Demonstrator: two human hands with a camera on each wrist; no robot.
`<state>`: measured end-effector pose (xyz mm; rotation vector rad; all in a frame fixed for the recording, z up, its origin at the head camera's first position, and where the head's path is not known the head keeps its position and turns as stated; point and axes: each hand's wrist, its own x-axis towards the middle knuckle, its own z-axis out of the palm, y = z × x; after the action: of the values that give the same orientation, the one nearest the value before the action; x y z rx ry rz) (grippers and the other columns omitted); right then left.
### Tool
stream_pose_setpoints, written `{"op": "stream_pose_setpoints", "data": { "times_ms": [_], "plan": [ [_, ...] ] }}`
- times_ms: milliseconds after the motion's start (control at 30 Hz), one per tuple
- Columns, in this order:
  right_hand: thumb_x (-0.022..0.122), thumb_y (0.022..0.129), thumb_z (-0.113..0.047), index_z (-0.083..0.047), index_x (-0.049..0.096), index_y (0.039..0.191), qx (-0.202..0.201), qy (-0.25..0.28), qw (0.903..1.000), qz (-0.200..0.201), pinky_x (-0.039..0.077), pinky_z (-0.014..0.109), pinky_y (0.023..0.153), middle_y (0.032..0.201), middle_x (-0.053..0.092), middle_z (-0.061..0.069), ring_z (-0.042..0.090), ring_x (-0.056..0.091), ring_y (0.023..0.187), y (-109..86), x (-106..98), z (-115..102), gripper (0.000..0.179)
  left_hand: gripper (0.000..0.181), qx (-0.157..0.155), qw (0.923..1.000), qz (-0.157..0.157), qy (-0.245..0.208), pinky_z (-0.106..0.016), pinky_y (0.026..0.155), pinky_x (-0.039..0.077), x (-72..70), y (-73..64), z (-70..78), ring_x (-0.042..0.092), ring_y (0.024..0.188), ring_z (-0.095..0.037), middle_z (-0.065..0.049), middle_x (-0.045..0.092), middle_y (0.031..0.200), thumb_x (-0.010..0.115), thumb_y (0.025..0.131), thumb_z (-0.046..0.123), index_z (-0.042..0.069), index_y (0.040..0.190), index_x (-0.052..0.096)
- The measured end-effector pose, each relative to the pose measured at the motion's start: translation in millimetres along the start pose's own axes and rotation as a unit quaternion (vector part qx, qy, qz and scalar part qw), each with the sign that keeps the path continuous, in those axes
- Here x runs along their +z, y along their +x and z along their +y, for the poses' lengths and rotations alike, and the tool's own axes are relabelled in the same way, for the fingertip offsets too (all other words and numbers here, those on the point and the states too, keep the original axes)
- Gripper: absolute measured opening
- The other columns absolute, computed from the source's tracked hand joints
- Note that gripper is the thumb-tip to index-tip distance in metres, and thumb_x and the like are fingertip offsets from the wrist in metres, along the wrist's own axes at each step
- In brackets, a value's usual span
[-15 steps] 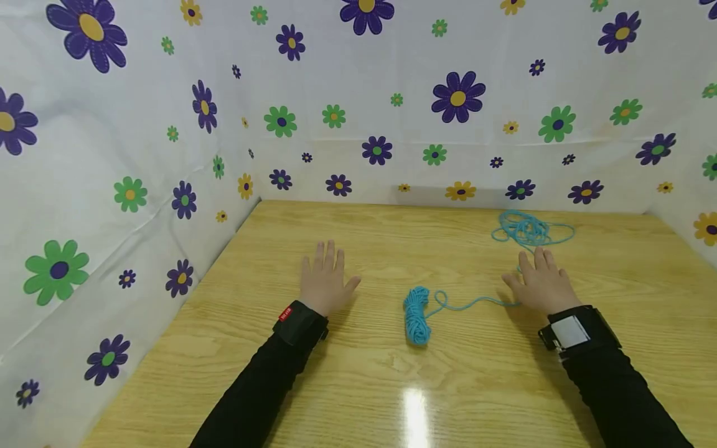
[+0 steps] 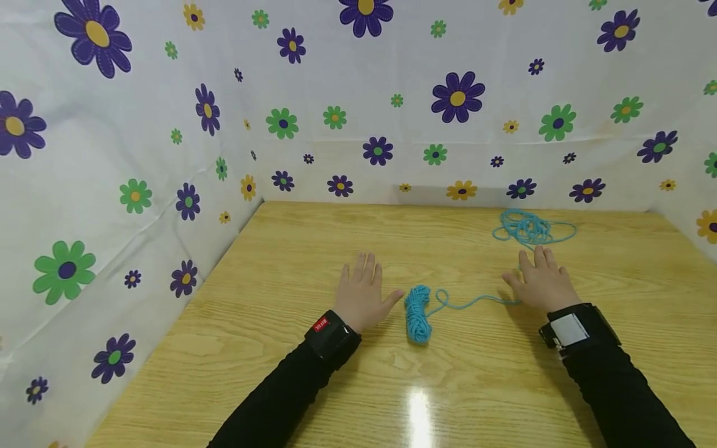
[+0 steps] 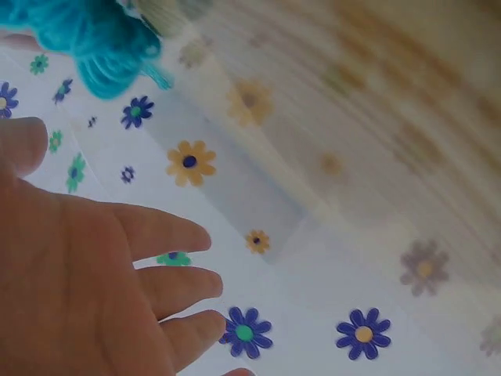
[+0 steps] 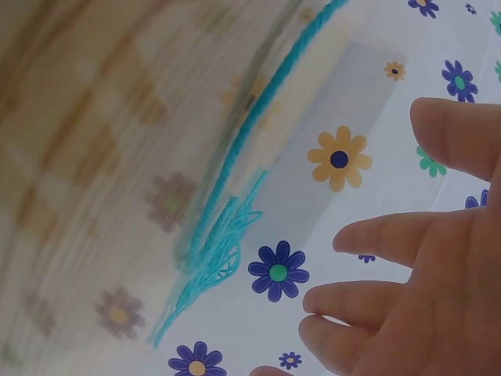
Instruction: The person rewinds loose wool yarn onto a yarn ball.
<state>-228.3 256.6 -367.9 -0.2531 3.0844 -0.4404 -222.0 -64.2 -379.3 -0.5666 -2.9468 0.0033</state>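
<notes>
Brightly flowered cloth (image 2: 336, 81) backs the table (image 2: 280, 249) bearing yarn (image 2: 417, 316).

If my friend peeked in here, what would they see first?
Probably the bright blue yarn bundle, lying on the wooden table between the left hand and the right hand. A loose blue tangle lies beyond the right hand, and purple, green and yellow flowers dot the white cloth behind.

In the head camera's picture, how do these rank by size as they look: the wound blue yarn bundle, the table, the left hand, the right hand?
1. Table
2. Left hand and right hand: too alike to rank
3. Wound blue yarn bundle
</notes>
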Motion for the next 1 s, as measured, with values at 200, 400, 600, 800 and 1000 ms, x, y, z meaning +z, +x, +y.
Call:
{"op": "stream_pose_setpoints", "data": {
  "times_ms": [200,400,600,800,1000],
  "plan": [
    [0.04,0.098,-0.035,0.017,0.021,0.136,-0.002,-0.003,1.0,0.002,0.012,0.073,0.095,0.137,0.006,0.047,0.058,0.002,0.126,0.3,0.3,0.8,0.067,0.08,0.008,0.9996,-0.018,-0.019,-0.05,0.109,0.015,1.0,2.6,23.6,0.014,0.137,-0.031,-0.021,0.024,0.148,0.028,0.092,0.062,-0.004,0.134,0.041],
    [0.039,0.098,-0.036,0.017,0.02,0.136,-0.001,-0.001,1.0,0.001,0.011,0.073,0.095,0.137,0.006,0.047,0.058,0.002,0.127,0.3,1.1,1.1,0.068,0.079,0.019,0.9995,-0.025,0.006,-0.048,0.108,0.019,2.4,3.9,41.6,0.021,0.135,-0.03,-0.021,0.032,0.144,0.026,0.091,0.065,-0.001,0.12,0.059],
    [0.04,0.098,-0.035,0.017,0.021,0.136,-0.001,0.001,1.0,0.005,0.011,0.073,0.095,0.138,0.006,0.047,0.057,0.002,0.127,0.3,1.8,1.2,0.068,0.074,0.044,0.9964,-0.06,0.041,-0.046,0.108,0.019,0.5,4.7,55.6,0.021,0.136,-0.028,-0.017,0.033,0.145,0.028,0.09,0.065,0.006,0.126,0.056],
    [0.04,0.098,-0.036,0.017,0.02,0.136,0.001,0.0,1.0,0.001,0.01,0.073,0.095,0.138,0.006,0.047,0.057,0.002,0.127,-0.1,1.6,0.9,0.068,0.067,0.091,0.9902,-0.085,0.063,-0.044,0.106,0.026,-3.3,3.0,61.4,0.032,0.131,-0.024,-0.011,0.044,0.139,0.036,0.09,0.061,0.01,0.132,0.05],
    [0.04,0.098,-0.036,0.017,0.02,0.136,0.003,0.005,1.0,0.0,0.009,0.073,0.096,0.138,0.006,0.047,0.057,0.001,0.127,-0.9,0.5,0.5,0.068,0.057,0.132,0.9875,-0.07,0.049,-0.039,0.097,0.039,-3.3,1.8,61.3,0.054,0.111,-0.018,-0.004,0.061,0.121,0.048,0.09,0.053,0.01,0.128,0.053]
  ]
}}
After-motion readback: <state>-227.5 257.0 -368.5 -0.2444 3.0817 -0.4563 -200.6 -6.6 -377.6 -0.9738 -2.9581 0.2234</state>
